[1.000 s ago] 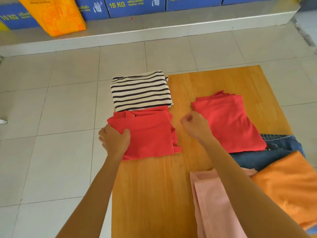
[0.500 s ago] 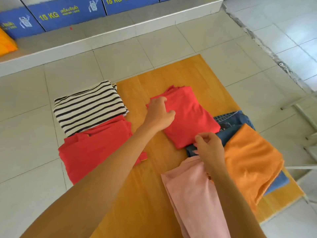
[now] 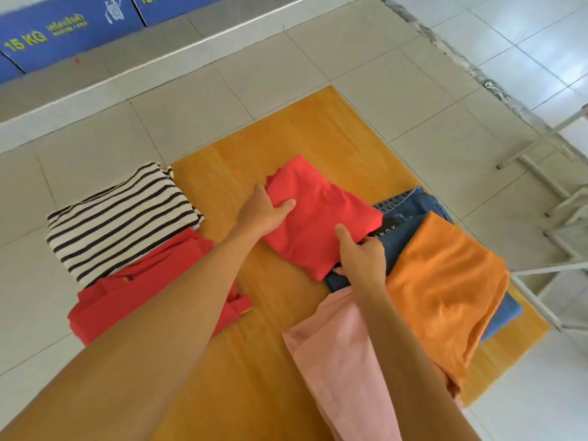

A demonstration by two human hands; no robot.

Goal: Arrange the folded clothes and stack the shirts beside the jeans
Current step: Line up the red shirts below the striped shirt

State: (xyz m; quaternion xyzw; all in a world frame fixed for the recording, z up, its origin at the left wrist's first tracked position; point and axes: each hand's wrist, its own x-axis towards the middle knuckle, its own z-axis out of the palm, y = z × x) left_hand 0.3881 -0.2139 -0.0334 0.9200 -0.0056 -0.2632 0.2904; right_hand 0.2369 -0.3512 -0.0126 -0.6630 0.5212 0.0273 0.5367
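Observation:
A folded red shirt (image 3: 321,214) lies in the middle of the wooden table (image 3: 254,370), its right edge overlapping the blue jeans (image 3: 410,205). My left hand (image 3: 264,211) grips its far left edge, thumb on top. My right hand (image 3: 359,256) grips its near right corner, thumb on the cloth and fingers tucked under. At the table's left edge lie a striped shirt (image 3: 121,214) and a second red shirt (image 3: 143,294). A folded orange shirt (image 3: 445,288) rests on the jeans, and a pink shirt (image 3: 337,361) lies nearest me, partly under my right forearm.
The table stands on a pale tiled floor (image 3: 381,78). Blue boxes marked 15 KG (image 3: 63,27) line a raised ledge at the back. White metal frame legs (image 3: 547,218) stand to the right of the table.
My left hand left the near red shirt and moved across to the middle red shirt. My right hand shifted up from the pink shirt onto that shirt's near corner. The view turned right.

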